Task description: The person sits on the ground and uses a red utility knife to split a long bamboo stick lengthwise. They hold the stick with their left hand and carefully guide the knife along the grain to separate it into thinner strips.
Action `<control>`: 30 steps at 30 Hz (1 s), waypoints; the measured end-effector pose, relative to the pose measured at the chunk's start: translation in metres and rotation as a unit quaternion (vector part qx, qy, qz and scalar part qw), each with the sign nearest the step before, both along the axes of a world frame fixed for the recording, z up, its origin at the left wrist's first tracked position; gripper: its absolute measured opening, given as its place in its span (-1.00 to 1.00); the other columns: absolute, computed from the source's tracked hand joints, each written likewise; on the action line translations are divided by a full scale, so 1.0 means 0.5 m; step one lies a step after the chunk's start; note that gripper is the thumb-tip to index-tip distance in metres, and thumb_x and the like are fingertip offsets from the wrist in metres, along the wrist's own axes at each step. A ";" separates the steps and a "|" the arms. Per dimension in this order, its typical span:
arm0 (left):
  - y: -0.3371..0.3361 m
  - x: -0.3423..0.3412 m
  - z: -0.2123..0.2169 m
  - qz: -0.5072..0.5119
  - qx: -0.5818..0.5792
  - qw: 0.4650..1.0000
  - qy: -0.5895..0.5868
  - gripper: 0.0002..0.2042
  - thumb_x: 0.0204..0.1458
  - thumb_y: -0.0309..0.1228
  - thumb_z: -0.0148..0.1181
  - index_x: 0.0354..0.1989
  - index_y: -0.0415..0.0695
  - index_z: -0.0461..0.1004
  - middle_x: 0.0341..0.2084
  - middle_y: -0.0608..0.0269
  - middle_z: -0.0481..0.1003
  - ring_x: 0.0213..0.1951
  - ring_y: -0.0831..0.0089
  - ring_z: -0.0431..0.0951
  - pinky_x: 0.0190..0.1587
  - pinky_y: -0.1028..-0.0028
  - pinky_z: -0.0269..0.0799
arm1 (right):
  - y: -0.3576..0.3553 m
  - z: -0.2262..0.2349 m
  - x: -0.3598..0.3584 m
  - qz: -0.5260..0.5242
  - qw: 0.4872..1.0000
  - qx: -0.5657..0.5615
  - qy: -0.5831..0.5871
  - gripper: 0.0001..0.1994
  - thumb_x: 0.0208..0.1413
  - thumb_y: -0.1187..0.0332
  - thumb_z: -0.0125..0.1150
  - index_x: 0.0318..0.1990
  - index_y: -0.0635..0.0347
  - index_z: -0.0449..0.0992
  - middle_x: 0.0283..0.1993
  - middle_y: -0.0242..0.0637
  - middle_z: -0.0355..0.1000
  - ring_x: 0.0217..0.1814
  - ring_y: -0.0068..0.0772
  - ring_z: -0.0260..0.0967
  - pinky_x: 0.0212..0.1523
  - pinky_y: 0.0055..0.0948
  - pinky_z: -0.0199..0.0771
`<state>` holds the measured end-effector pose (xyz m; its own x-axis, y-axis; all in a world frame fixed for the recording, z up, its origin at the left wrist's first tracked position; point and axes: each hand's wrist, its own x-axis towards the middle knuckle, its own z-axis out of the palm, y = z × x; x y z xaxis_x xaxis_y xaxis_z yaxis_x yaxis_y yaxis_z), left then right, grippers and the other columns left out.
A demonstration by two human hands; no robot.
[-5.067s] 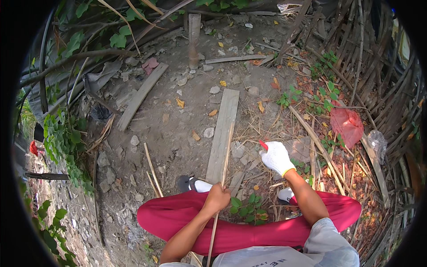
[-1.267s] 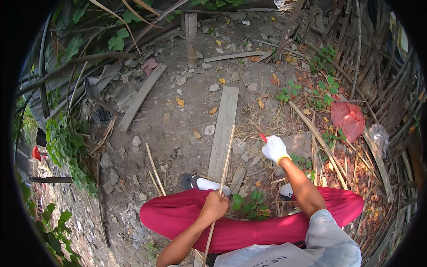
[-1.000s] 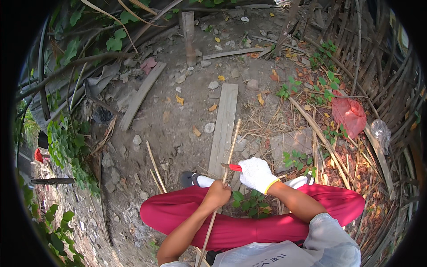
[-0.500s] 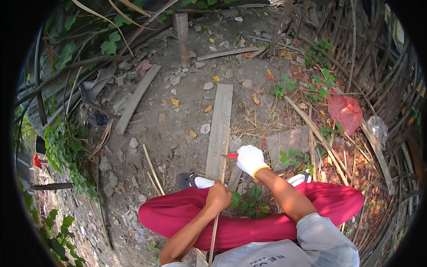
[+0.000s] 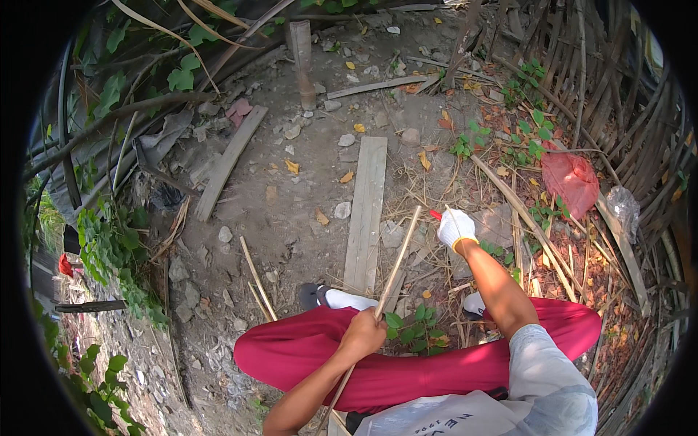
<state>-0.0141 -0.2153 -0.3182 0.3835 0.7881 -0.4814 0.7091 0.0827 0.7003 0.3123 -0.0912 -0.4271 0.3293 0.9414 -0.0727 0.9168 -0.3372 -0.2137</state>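
My left hand (image 5: 364, 334) is bare and closed around a long, thin wooden strip (image 5: 400, 259). The strip slants from beside my lap up to the right, its pale far end in the air near the plank (image 5: 366, 207) on the ground. In a white knit glove, my right hand (image 5: 456, 229) is closed on a small red-handled knife (image 5: 435, 214). Only the red end shows clearly; the blade cannot be made out now. The knife is to the right of the strip's tip, apart from it. A thin pale sliver lies against the glove.
My crossed legs in dark red trousers frame the near ground. Thin sticks (image 5: 256, 276) lie by my left knee, another plank (image 5: 230, 163) farther left. A short post (image 5: 302, 65) stands ahead. At right are a red plastic bag (image 5: 569, 182), long split poles (image 5: 523, 214) and a stick fence (image 5: 618, 94).
The knife, which was against the strip over the plank, has moved right and away with my right hand. The strip's far end has swung right; my left hand still grips it.
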 end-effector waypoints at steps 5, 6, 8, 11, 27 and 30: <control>0.046 -0.003 -0.031 0.090 -0.061 0.991 -0.082 -0.82 0.08 -0.50 0.07 -0.52 -0.35 0.39 -0.71 0.09 0.36 -0.60 0.39 0.38 -0.47 0.24 0.33 | -0.087 0.134 -0.072 0.025 0.994 0.081 0.072 -0.78 0.00 0.31 0.15 -0.27 0.17 0.64 -0.22 0.05 0.59 -0.10 0.12 0.58 -0.08 0.00 0.57; 0.049 -0.003 -0.040 0.102 -0.079 0.988 -0.089 -0.82 0.08 -0.50 0.06 -0.52 -0.35 0.39 -0.71 0.11 0.36 -0.59 0.41 0.37 -0.47 0.24 0.32 | -0.103 0.157 -0.104 0.063 0.989 0.104 0.082 -0.78 -0.02 0.32 0.15 -0.26 0.16 0.63 -0.21 0.04 0.59 -0.11 0.12 0.57 -0.08 0.00 0.57; 0.051 -0.003 -0.064 0.098 -0.073 0.988 -0.091 -0.84 0.09 -0.50 0.06 -0.48 -0.35 0.40 -0.68 0.16 0.38 -0.57 0.43 0.37 -0.47 0.26 0.33 | -0.123 0.200 -0.165 0.102 0.988 0.020 0.113 -0.79 -0.01 0.32 0.15 -0.25 0.14 0.62 -0.25 0.04 0.59 -0.14 0.14 0.57 -0.11 0.01 0.57; 0.058 0.013 -0.055 0.083 -0.056 0.992 -0.082 -0.85 0.10 -0.50 0.07 -0.42 -0.37 0.42 -0.65 0.14 0.40 -0.55 0.42 0.39 -0.45 0.26 0.35 | -0.151 0.221 -0.214 0.205 0.972 0.023 0.109 -0.80 0.01 0.34 0.12 -0.26 0.17 0.61 -0.34 0.07 0.57 -0.21 0.17 0.57 -0.18 0.04 0.56; 0.034 0.024 -0.072 0.047 0.025 0.998 0.037 -0.71 0.04 -0.43 0.13 -0.22 -0.48 0.48 -0.35 -0.40 0.57 -0.17 -0.24 0.63 -0.08 0.07 0.53 | -0.093 0.108 -0.245 0.185 0.979 -0.069 0.045 -0.74 0.13 0.28 0.07 -0.30 0.19 0.69 -0.31 0.10 0.60 -0.23 0.14 0.61 -0.20 -0.01 0.62; 0.024 0.015 -0.070 0.040 -0.018 0.999 0.016 -0.71 0.05 -0.42 0.13 -0.24 -0.49 0.50 -0.40 -0.34 0.58 -0.25 -0.15 0.66 -0.16 0.11 0.53 | -0.024 0.072 -0.167 0.110 0.993 -0.035 0.038 -0.73 0.13 0.26 0.09 -0.31 0.21 0.69 -0.30 0.08 0.61 -0.24 0.12 0.62 -0.21 -0.02 0.62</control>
